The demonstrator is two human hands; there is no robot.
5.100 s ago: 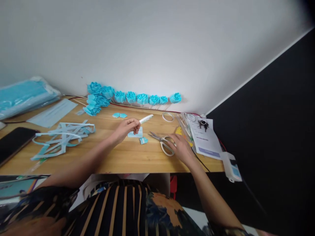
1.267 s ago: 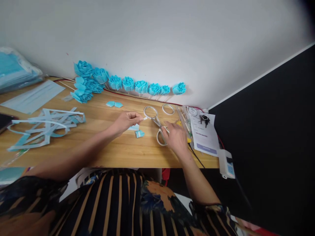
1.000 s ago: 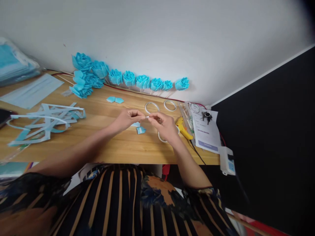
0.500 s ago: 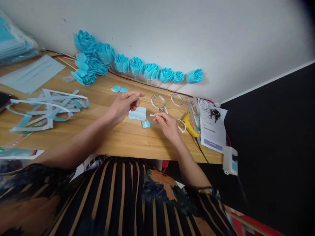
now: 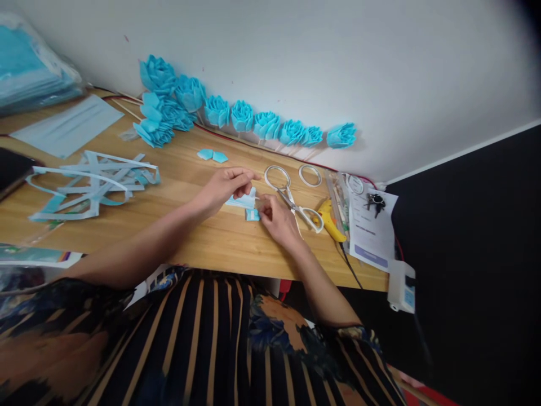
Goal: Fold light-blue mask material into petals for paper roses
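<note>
My left hand (image 5: 234, 189) hovers over a pleated light-blue sheet (image 5: 242, 199). Its thumb lies against the index finger and the other fingers curl in; whether anything is between them cannot be made out. To its right, my right hand (image 5: 276, 219) is closed in a pinch, fingertips at the right edge of a small folded blue piece (image 5: 252, 215) with a white patch. The fingertips partly cover that piece, and what they pinch is hidden. White-handled scissors (image 5: 298, 208) lie just beyond my right hand, blades pointing away from me.
Two tape rings (image 5: 310, 175) lie behind the scissors, and a yellow glue gun (image 5: 330, 220) to their right. Keys (image 5: 375, 202) rest on a paper sheet (image 5: 372, 239). Several blue flowers (image 5: 266, 125) line the wall. Cut strips (image 5: 95, 183) and blue petals (image 5: 212, 155) lie left.
My right hand has moved slightly left and down, to the folded blue piece. The white strip at its fingertips is out of sight. The view has shifted, uncovering more of the scissors.
</note>
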